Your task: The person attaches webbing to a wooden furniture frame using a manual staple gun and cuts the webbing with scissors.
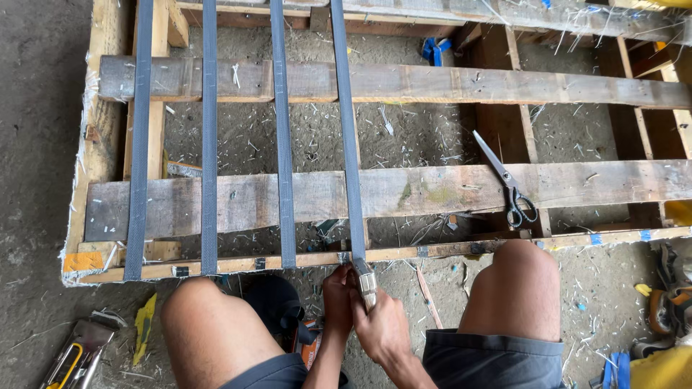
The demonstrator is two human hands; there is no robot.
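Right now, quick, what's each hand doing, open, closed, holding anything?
Left hand: closed, pinching the end of the grey strap at the wooden frame's edge.
Right hand: closed around a small metal tool pressed against the same strap end.

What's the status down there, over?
Both hands gripping: left hand and right hand pull fourth grey strap at frame edge. Scissors lie clear.

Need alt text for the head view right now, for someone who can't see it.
Both hands, left hand and right hand, grip the near end of the fourth grey strap at the edge of a wooden frame strung with four straps. Scissors lie on a plank to the right; a staple gun lies on the ground at left.
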